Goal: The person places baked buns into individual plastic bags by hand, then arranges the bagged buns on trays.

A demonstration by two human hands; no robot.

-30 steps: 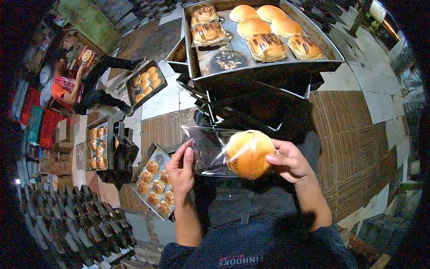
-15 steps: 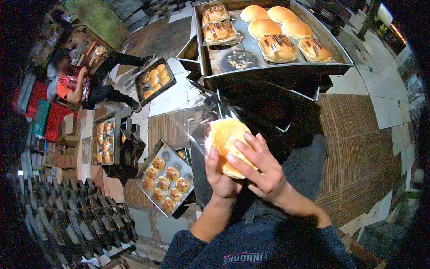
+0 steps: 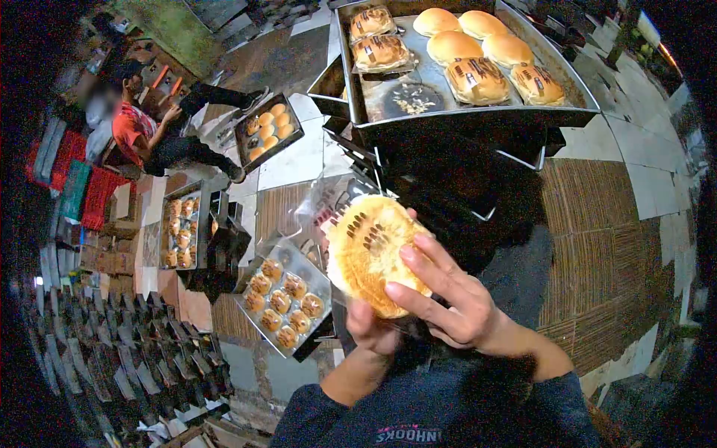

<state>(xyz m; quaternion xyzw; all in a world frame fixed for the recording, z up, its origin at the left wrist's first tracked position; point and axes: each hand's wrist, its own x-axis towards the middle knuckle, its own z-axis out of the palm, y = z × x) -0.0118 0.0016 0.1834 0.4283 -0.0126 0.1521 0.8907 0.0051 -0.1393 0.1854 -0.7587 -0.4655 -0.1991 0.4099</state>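
A round golden bun is held in front of my body, tilted so a broad face shows. A clear plastic bag with dark print spreads at its upper left, and dark printed marks show over the bun's upper part. My right hand grips the bun's right side, with fingers lying across its face. My left hand is closed around the lower left edge, its thumb showing below and its other fingers mostly hidden behind the bun. How far the bag covers the bun is hard to tell.
Ahead stands a large metal tray with bare buns and several bagged buns. Trays of bagged buns lie at lower left and farther left. A person in red sits near another bun tray.
The bun has turned and come slightly lower, and printed marks now show over its upper part. My right hand has shifted right and down with it. The seated person's arm has moved.
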